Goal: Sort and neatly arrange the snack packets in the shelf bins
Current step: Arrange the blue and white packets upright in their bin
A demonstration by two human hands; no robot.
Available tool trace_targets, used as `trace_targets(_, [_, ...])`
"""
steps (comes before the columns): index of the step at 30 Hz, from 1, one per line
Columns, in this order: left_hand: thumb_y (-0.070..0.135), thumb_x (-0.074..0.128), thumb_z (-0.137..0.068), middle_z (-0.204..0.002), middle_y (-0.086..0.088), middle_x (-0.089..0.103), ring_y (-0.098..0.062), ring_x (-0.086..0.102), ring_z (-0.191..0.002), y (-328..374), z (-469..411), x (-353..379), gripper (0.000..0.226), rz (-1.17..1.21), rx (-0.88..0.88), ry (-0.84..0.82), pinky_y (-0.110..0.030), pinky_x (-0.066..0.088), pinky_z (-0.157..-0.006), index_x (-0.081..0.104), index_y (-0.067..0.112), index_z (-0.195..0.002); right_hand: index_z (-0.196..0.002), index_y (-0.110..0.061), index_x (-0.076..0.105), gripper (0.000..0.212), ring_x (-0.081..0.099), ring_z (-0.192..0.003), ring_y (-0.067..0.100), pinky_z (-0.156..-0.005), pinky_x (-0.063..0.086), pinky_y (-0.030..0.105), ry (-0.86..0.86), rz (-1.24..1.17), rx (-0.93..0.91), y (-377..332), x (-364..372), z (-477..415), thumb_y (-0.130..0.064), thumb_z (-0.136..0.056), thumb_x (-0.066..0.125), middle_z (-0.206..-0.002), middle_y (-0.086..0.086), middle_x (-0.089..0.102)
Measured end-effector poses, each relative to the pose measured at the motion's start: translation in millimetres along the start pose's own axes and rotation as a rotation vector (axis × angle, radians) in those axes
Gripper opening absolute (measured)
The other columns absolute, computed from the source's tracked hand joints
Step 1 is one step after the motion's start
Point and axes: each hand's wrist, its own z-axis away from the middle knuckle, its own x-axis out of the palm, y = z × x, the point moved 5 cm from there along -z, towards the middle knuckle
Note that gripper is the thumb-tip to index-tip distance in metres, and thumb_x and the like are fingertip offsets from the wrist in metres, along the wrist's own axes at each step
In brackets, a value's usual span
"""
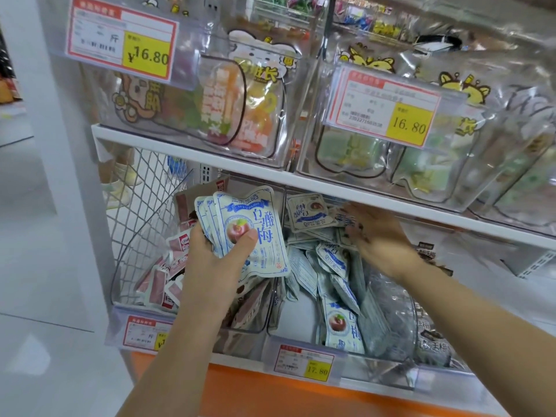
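Right hand [379, 236]: fingers [353, 219] smeared by blur, contact with loose packets [331, 260] indeterminate. Left hand [210, 254]: fingers hidden behind held stack [249, 227] (thumb alone shows). Small print on price tag [304, 361] illegible; upper right bin [511, 191] cut by edge.

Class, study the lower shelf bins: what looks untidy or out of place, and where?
The blue-and-white packets in the middle bin lie jumbled at all angles, with the rear packet upside down; only the left hand holds a tidy stack.

Two hands [216, 260] [380, 236], four price tags [122, 40], many blue-white packets [337, 320].
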Motion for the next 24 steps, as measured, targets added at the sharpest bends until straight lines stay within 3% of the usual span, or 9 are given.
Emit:
trace_targets(2, [0.029,0.072,-0.08,-0.104,0.015,0.069,-0.004,0.066,-0.097,1,0,1,0.043,0.0,0.002,0.004,-0.043,0.049,-0.095,0.053,0.032,-0.119,-0.132,-0.02,0.051,0.039,0.055,-0.112,0.018,-0.096,0.043,0.031,0.017,-0.117,-0.087,-22,-8,19,-0.025,-0.093,0.053,-0.125,0.001,0.059])
trace_targets(4, [0.03,0.072,-0.08,-0.103,0.016,0.068,-0.004,0.065,-0.097,1,0,1,0.045,-0.008,0.002,0.01,-0.042,0.049,-0.096,0.052,0.031,-0.12,-0.128,-0.023,0.056,0.036,0.059,-0.105,0.009,-0.093,0.045,0.024,-0.156,-0.242,-0.128,-46,-1,36,-0.027,-0.092,0.057,-0.119,-0.006,0.063])
trace_targets(7, [0.03,0.072,-0.08,-0.103,0.016,0.068,-0.005,0.065,-0.097,1,1,2,0.043,-0.011,-0.001,0.021,-0.043,0.049,-0.096,0.053,0.031,-0.119,-0.134,-0.027,0.049,0.047,0.061,-0.09,0.005,-0.08,0.044,0.01,-0.383,-0.417,-0.079,-70,20,44,-0.029,-0.088,0.063,-0.122,-0.008,0.059])
trace_targets(9, [0.027,0.072,-0.081,-0.103,0.015,0.068,-0.006,0.066,-0.097,1,2,1,0.04,-0.009,-0.002,0.03,-0.044,0.049,-0.095,0.054,0.031,-0.116,-0.138,-0.03,0.041,0.06,0.059,-0.082,0.007,-0.078,0.044,0.016,-0.445,-0.466,-0.019,-82,34,39,-0.036,-0.084,0.067,-0.125,-0.007,0.054])
trace_targets(11, [0.027,0.072,-0.081,-0.103,0.014,0.068,-0.006,0.066,-0.096,2,3,1,0.039,-0.006,-0.002,0.036,-0.043,0.05,-0.094,0.054,0.03,-0.116,-0.138,-0.029,0.041,0.065,0.056,-0.087,0.008,-0.082,0.041,0.02,-0.473,-0.473,0.009,-90,47,34,-0.039,-0.08,0.07,-0.131,-0.006,0.051])
trace_targets(13, [0.027,0.071,-0.082,-0.102,0.014,0.068,-0.005,0.066,-0.095,4,4,-1,0.04,-0.003,-0.001,0.043,-0.041,0.05,-0.093,0.053,0.029,-0.117,-0.131,-0.025,0.049,0.056,0.054,-0.097,0.01,-0.085,0.04,0.021,-0.458,-0.478,0.04,-91,54,31,-0.033,-0.079,0.071,-0.13,-0.004,0.052])
trace_targets(16, [0.027,0.071,-0.082,-0.102,0.016,0.069,-0.002,0.066,-0.092,5,4,-4,0.042,-0.004,0.003,0.043,-0.038,0.051,-0.092,0.052,0.029,-0.12,-0.118,-0.023,0.054,0.041,0.054,-0.091,0.014,-0.08,0.044,0.025,-0.399,-0.454,0.105,-88,53,33,-0.022,-0.079,0.066,-0.117,0.0,0.058])
trace_targets(19, [0.026,0.071,-0.082,-0.099,0.016,0.069,-0.001,0.067,-0.09,5,3,-6,0.041,-0.004,0.0,0.041,-0.038,0.052,-0.09,0.053,0.03,-0.119,-0.133,-0.028,0.041,0.058,0.052,-0.081,0.016,-0.072,0.041,0.024,-0.402,-0.435,0.091,-91,51,41,-0.019,-0.08,0.064,-0.118,0.004,0.057])
trace_targets(24, [0.033,0.073,-0.079,-0.101,0.014,0.07,-0.011,0.068,-0.095,4,1,-7,0.04,-0.027,-0.018,0.047,-0.048,0.05,-0.093,0.053,0.033,-0.114,-0.141,-0.033,0.032,0.066,0.062,-0.094,0.028,-0.077,0.052,0.035,-0.343,-0.238,0.03,-93,53,43,-0.008,-0.085,0.057,-0.106,0.013,0.066])
